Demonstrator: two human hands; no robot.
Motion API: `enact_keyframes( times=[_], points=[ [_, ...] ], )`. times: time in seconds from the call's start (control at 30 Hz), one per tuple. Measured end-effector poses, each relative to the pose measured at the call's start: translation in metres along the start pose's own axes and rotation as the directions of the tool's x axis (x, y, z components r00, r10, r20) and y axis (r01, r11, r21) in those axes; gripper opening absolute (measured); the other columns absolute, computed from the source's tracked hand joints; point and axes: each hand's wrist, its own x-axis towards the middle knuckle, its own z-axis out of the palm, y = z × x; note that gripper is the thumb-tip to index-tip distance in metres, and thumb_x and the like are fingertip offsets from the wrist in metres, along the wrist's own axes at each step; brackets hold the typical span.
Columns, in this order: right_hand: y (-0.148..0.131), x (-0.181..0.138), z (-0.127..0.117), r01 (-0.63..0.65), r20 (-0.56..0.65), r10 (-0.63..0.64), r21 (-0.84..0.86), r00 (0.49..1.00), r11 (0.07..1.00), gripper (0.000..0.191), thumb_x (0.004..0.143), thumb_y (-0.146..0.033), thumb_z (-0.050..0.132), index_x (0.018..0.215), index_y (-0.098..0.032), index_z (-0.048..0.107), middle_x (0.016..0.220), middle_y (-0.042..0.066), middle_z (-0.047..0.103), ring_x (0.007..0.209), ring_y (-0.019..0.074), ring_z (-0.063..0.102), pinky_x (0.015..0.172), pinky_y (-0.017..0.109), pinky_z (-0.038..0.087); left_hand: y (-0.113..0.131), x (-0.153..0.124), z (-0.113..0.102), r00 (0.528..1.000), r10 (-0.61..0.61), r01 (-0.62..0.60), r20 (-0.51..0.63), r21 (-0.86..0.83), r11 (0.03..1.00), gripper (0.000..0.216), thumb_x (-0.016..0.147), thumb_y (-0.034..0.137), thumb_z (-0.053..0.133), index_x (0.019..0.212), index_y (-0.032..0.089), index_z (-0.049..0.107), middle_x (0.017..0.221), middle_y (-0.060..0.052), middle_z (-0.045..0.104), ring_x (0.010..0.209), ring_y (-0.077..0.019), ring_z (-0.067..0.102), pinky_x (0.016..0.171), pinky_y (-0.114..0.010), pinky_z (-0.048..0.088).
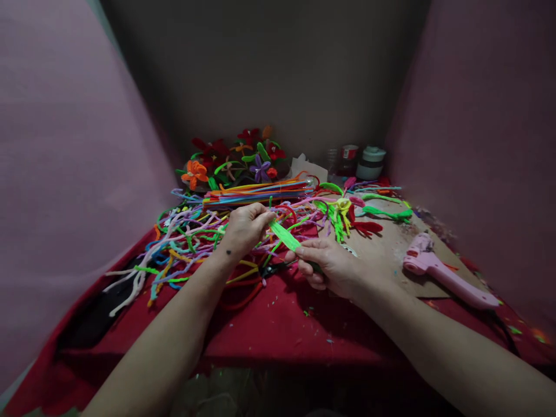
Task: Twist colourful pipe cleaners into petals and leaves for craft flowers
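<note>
A bright green pipe-cleaner leaf [284, 236] is stretched between my two hands above the table. My left hand [247, 227] pinches its upper left end between thumb and fingers. At the lower right end, my right hand [325, 263] has its fingers closed on the same leaf. Beneath the hands lie many loose coloured pipe cleaners [191, 240]. Dark-bladed scissors or pliers [274, 269] rest on the red cloth just below the leaf, partly hidden by my right hand.
A pink glue gun [447, 269] lies on a cardboard sheet [386, 255] at right. Bundled pipe cleaners [256, 193] sit behind, before finished pipe-cleaner flowers [260, 168]. A lidded jar [371, 162] stands at the back. Red cloth [278, 330] covers the table, with pink walls either side.
</note>
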Motion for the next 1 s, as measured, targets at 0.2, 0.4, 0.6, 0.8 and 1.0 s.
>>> enact_keyframes(
  times=[0.2,0.4,0.6,0.8,1.0],
  points=[
    [0.004,0.002,-0.001,0.085,-0.018,-0.087,-0.071,0.996,0.994,0.014,0.076,-0.027,0.053,0.070,-0.015,0.056,0.042,-0.008,0.043,0.028,0.0026,0.027,0.028,0.017,0.019,-0.001,-0.003,0.008,0.941,-0.129,0.258,0.312,-0.415,0.872,0.025,0.068,0.034,0.066,0.064,0.015,0.051,0.041,0.008,0.039,0.031,-0.0015,0.027,0.033,-0.015,0.019],
    [0.004,0.004,-0.002,0.084,-0.058,-0.091,-0.119,0.994,0.989,0.014,0.079,-0.024,0.048,0.072,-0.015,0.056,0.041,-0.008,0.044,0.026,0.0025,0.028,0.027,0.017,0.020,-0.007,-0.008,0.020,0.853,-0.186,0.423,0.488,-0.435,0.795,0.029,0.069,0.032,0.066,0.055,0.012,0.051,0.038,0.003,0.044,0.033,-0.0038,0.035,0.033,-0.016,0.021],
    [0.005,0.007,-0.005,0.111,-0.057,-0.118,-0.104,0.991,0.988,0.014,0.079,-0.026,0.050,0.072,-0.015,0.055,0.042,-0.007,0.046,0.027,0.0041,0.032,0.027,0.017,0.023,-0.009,-0.012,0.028,0.840,-0.253,0.459,0.480,-0.380,0.803,0.032,0.067,0.033,0.067,0.049,0.011,0.052,0.031,0.002,0.041,0.035,-0.0085,0.045,0.035,-0.017,0.025],
    [0.006,0.009,-0.006,0.106,-0.097,-0.120,-0.136,0.988,0.985,0.017,0.082,-0.027,0.048,0.078,-0.013,0.057,0.050,-0.002,0.055,0.032,0.0052,0.042,0.030,0.016,0.030,-0.002,-0.014,0.025,0.888,-0.246,0.404,0.389,-0.401,0.822,0.030,0.069,0.033,0.064,0.052,0.013,0.050,0.029,0.005,0.038,0.024,-0.0042,0.028,0.028,-0.017,0.017],
    [0.006,0.009,-0.006,0.083,-0.119,-0.101,-0.145,0.988,0.986,0.020,0.084,-0.028,0.046,0.073,-0.014,0.056,0.047,-0.003,0.055,0.029,0.0050,0.042,0.027,0.015,0.029,-0.003,-0.011,0.024,0.890,-0.262,0.419,0.373,-0.444,0.792,0.029,0.069,0.030,0.063,0.051,0.013,0.048,0.030,0.006,0.035,0.025,-0.0041,0.028,0.027,-0.017,0.018]
  ],
)
